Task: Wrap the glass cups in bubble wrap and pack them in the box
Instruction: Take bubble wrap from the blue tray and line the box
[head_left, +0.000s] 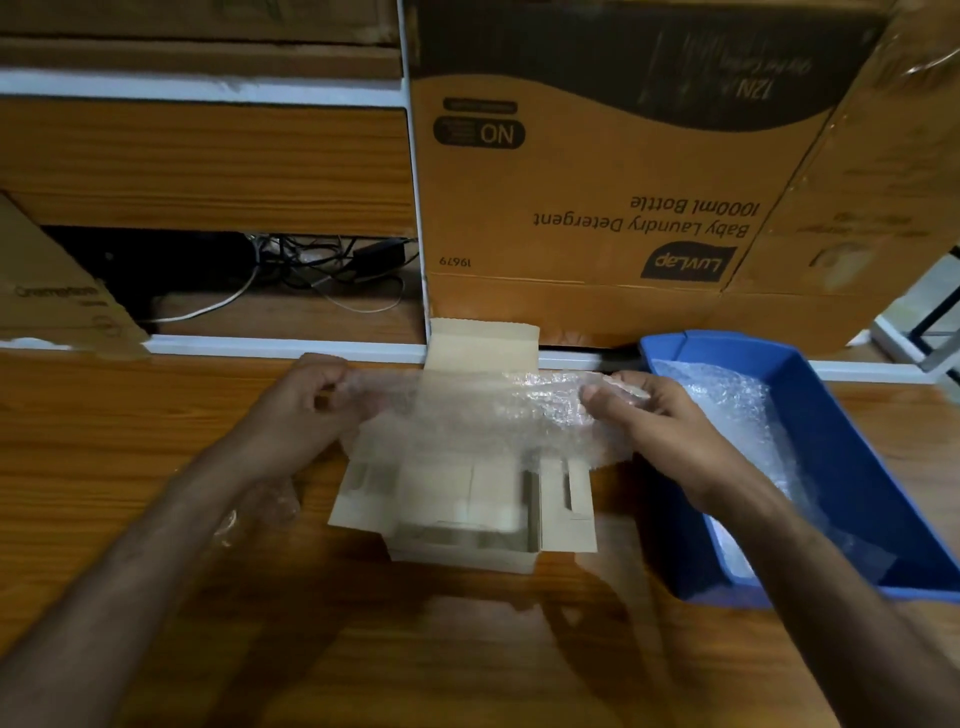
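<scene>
Over the open box (462, 499), left hand (301, 410) and right hand (660, 431) stretch bubble wrap (483, 415).

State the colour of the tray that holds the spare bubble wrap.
Blue. The tray sits to the right of the open box, seen clearly in the head view.

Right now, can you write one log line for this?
left hand: holds bubble wrap sheet | right hand: holds sheet | small cardboard box: open

Both forearms reached forward, well apart. The left hand (306, 400) and right hand (660, 421) were each closed in a pinch, thumbs facing inward.
</scene>
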